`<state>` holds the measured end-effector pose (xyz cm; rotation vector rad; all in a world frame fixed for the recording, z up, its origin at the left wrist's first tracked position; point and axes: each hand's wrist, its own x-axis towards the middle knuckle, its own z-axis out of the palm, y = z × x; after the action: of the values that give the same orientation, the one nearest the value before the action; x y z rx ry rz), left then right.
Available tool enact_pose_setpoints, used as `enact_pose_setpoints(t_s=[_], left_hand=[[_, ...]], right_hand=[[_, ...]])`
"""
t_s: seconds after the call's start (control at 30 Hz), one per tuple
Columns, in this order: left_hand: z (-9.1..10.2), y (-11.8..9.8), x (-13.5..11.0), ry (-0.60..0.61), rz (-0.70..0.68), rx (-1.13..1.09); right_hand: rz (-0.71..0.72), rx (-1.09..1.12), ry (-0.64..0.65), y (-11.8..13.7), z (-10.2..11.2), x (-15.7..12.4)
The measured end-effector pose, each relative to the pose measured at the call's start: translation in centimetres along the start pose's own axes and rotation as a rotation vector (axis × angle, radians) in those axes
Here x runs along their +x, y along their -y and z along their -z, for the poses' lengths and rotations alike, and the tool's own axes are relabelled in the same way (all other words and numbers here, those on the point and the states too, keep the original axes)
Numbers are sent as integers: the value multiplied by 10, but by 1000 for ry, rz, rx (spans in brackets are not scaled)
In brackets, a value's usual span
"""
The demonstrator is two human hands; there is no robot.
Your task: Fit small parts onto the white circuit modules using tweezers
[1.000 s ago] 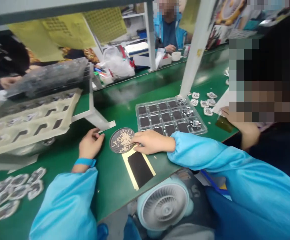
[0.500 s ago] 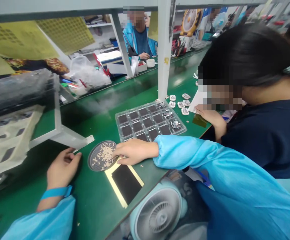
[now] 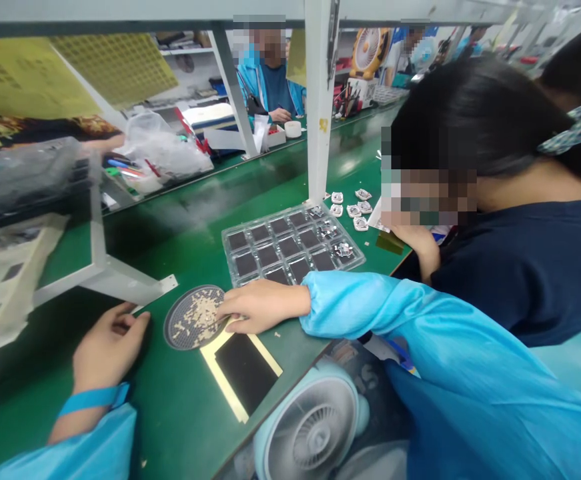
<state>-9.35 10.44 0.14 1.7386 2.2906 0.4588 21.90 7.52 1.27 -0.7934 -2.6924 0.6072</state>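
Two hands at a round dish of small pale pieces

The right hand [image 3: 257, 307] lies on the green bench [image 3: 180, 413], fingers pressed together, tips at the edge of the round dish [image 3: 185, 330], just above a black pad [image 3: 244, 365]; I cannot tell if they pinch a piece. The left hand [image 3: 106, 348] rests near the dish's other side, loosely curled. A clear tray [image 3: 290, 241] sits just behind.
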Motion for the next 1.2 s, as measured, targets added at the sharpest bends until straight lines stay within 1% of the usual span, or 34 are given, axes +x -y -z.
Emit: enact_pose_setpoints(t_s=[0.2, 0.37, 0.5, 0.6, 0.83, 0.9, 1.07, 1.2], left_hand=[[-1, 4, 4, -17, 14, 12], [-4, 10, 8, -15, 5, 5], [-5, 11, 9, -15, 15, 18], [-2, 8, 7, -6, 30, 20], [5, -10, -4, 7, 73, 27], [4, -8, -3, 4, 76, 22], [-2, 4, 4, -5, 63, -10], [-2, 6, 3, -18, 53, 1]], right_hand=[[-3, 19, -4, -1, 0, 0], [3, 16, 18, 0, 1, 0], [10, 21, 31, 0, 2, 0], [18, 14, 35, -1, 2, 1], [12, 0, 43, 0, 3, 0], [23, 5, 42, 0, 3, 0], [32, 6, 30, 0, 3, 0], [27, 4, 29, 1, 4, 0]])
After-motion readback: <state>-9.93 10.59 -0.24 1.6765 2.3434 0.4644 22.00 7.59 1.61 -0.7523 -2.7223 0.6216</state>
